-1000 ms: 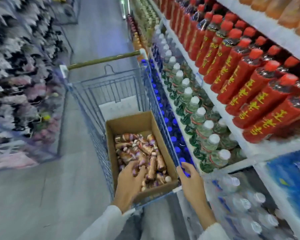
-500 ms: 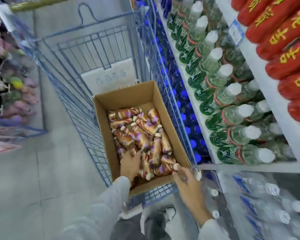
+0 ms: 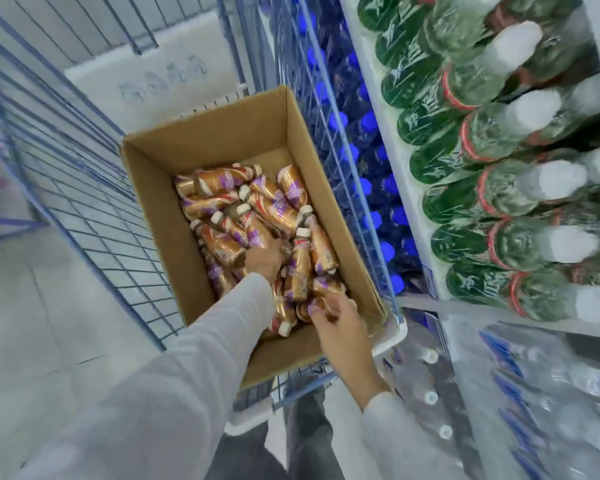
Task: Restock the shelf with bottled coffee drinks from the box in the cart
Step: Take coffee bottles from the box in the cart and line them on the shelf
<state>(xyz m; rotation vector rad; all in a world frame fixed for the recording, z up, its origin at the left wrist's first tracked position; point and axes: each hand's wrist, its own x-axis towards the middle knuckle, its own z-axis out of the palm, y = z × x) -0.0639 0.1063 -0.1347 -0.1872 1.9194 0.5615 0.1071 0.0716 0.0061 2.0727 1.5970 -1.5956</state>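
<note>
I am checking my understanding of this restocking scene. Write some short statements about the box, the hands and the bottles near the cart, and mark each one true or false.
1. The coffee bottles lie on their sides in the cardboard box. True.
2. The box stands on the floor. False: it sits in the blue wire cart.
3. The left hand and the right hand both reach into the box. True.
4. The green-labelled bottles beside the cart have red caps. False: their caps are white.
</note>
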